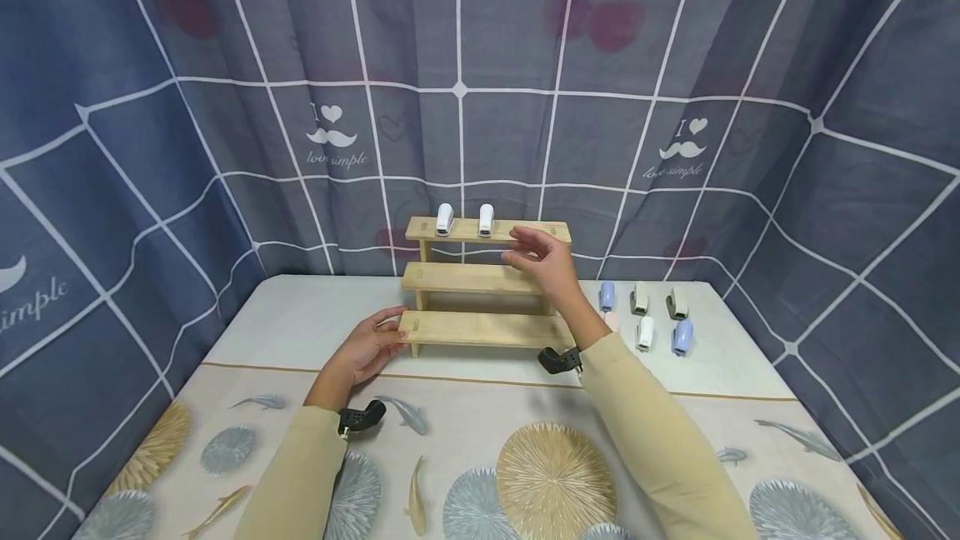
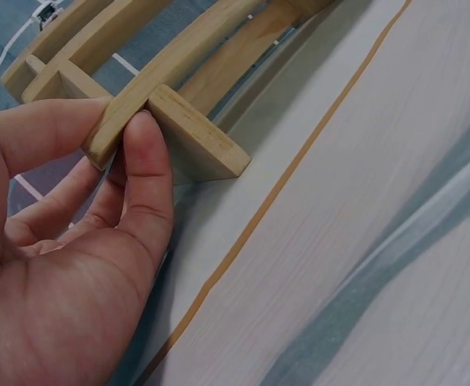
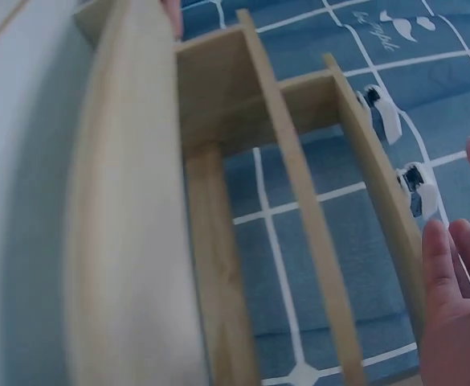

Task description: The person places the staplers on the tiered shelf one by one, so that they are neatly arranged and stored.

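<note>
A dark blue-grey fabric curtain with a white grid and mustache prints (image 1: pixel 510 140) stands behind and to both sides. Below it spreads a pale tablecloth (image 1: pixel 300 323), plain white at the back and printed with gold and grey-blue discs and fish in front of a thin brown stripe. On the white part, near its middle, stands a three-tier light wooden step stand (image 1: pixel 465 277), its tiers rising towards the curtain.

The left hand (image 1: pixel 372 347) pinches the left end of the lowest tier, thumb below the board and index finger on top. The right hand (image 1: pixel 546 263) is near the right part of the top tier, thumb apart from its gently bent fingers, with nothing seen in its grasp; whether it touches the board I cannot tell. A black wrist device (image 1: pixel 558 360) sits on the right wrist.

Two small white rounded stapler-like objects (image 1: pixel 486 220) stand apart on the top tier, left of the right hand. On the tablecloth, right of the stand, six similar pieces form two rows: a blue one (image 1: pixel 607 296) and two off-white ones with dark bases (image 1: pixel 677 304) behind; a pale pink one (image 1: pixel 611 322), partly hidden by the right forearm, a white one (image 1: pixel 644 333) and another blue one (image 1: pixel 682 337) in front.
</note>
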Motion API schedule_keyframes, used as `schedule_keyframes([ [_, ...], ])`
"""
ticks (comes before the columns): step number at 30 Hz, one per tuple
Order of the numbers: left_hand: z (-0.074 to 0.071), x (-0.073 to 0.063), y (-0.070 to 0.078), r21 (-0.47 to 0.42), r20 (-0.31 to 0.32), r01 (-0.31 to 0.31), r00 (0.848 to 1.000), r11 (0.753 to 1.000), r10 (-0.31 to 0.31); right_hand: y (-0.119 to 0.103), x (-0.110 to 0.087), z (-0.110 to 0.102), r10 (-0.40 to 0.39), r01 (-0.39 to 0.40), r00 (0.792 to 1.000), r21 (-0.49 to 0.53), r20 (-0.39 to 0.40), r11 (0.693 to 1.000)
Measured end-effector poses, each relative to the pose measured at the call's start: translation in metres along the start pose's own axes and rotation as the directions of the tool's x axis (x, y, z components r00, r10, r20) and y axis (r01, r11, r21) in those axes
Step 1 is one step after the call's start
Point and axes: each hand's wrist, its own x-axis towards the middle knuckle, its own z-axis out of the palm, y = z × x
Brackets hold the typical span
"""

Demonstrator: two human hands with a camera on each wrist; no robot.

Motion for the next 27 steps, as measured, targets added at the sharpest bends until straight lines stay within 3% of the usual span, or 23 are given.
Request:
schedule_keyframes([
  [11, -0.001, -0.003, 0.002, 0.020, 0.005, 0.000, 1.000, 1.000, 0.000, 0.012, -0.048, -0.009, 0.016, -0.013, 0.999, 0.079, -0.035, 0.997],
  [18, 0.001, -0.004, 0.001, 0.021, 0.004, 0.003, 1.000, 1.000, -0.003, 0.020, -0.075, -0.022, 0.025, -0.024, 0.998, 0.008, -0.052, 1.000],
  [27, -0.002, -0.002, -0.001, 0.012, 0.004, 0.002, 1.000, 1.000, -0.002, 0.024, -0.109, -0.043, 0.036, -0.035, 0.998, 0.018, -0.053, 0.999],
])
